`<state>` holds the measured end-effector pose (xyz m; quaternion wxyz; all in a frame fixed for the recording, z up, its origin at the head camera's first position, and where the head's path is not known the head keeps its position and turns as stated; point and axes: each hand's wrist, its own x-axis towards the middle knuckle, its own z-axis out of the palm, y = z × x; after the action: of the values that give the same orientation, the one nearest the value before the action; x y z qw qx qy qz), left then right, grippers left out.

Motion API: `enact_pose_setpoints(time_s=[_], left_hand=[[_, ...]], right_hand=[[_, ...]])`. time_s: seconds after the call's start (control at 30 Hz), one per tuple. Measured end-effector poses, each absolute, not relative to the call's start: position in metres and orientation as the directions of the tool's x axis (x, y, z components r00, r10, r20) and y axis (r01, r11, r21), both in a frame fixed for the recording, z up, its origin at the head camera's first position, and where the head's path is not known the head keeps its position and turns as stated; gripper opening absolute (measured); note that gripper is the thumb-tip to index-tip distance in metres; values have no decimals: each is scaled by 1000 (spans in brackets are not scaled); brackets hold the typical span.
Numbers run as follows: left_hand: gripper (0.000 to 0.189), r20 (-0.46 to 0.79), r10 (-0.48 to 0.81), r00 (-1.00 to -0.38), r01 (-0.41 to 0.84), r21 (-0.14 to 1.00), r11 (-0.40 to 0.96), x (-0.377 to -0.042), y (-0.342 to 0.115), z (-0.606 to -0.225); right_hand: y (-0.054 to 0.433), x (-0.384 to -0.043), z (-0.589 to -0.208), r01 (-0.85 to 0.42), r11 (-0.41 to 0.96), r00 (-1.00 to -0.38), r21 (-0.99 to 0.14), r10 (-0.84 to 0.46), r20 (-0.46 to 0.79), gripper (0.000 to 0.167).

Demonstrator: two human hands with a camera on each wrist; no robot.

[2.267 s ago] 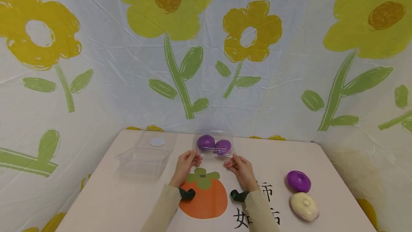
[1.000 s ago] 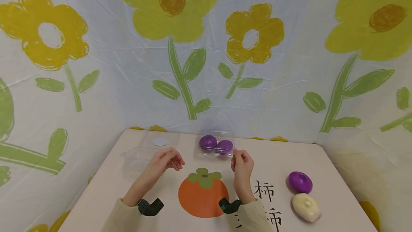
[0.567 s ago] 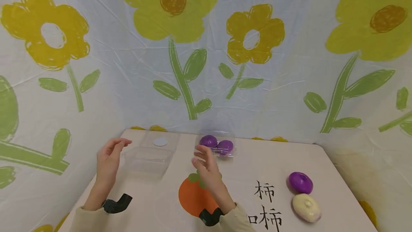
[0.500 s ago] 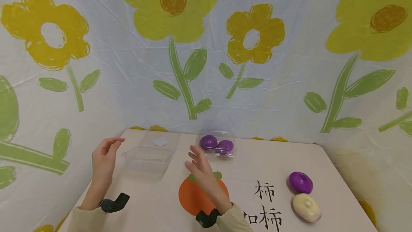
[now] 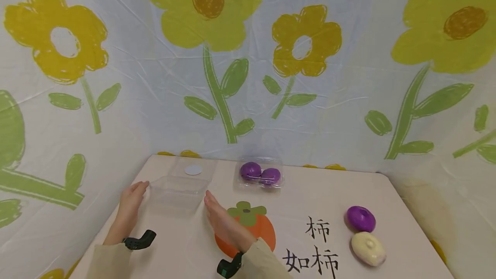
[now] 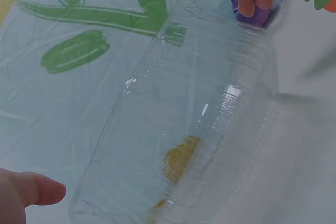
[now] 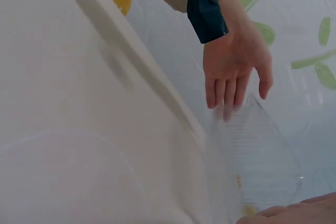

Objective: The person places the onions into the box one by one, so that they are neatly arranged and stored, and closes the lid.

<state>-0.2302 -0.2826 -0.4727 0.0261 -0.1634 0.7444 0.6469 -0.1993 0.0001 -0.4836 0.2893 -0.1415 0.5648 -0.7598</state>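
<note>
A clear plastic clamshell box (image 5: 179, 195) stands at the table's left with its lid (image 5: 201, 166) folded back; a white round sticker (image 5: 193, 170) shows on the lid. My left hand (image 5: 131, 203) is at the box's left end, fingers extended. At the right end is my right hand (image 5: 224, 223), its fingers straight and fingertips close to the box corner. In the right wrist view the left hand (image 7: 233, 61) has its fingertips right at the box end. The left wrist view shows the box's see-through wall (image 6: 173, 114) between both hands, holding nothing visible.
A closed clear clamshell (image 5: 258, 184) with two purple round pieces (image 5: 251, 170) stands at the back middle. On the right lie a dimpled purple round piece (image 5: 361, 218) and a cream oval one (image 5: 368, 249). The tablecloth (image 5: 310, 197) bears a printed persimmon. A flowered curtain encloses the table.
Both hands have left the closed clamshell and moved left to either end of the lid-back box. In the last half second they have lowered toward it, the right hand farther left.
</note>
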Motion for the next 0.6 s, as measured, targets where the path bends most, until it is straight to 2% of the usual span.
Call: enact_pose_setpoints(time_s=[0.47, 0.6], left_hand=[[61, -281, -129, -951, -293, 952, 90, -218, -280, -488], [62, -292, -117, -949, -304, 948, 98, -211, -282, -492]], right_hand=[[1, -198, -482, 361, -108, -663, -926, -728, -173, 75], [7, -195, -481, 398, -75, -640, -914, -737, -218, 78]])
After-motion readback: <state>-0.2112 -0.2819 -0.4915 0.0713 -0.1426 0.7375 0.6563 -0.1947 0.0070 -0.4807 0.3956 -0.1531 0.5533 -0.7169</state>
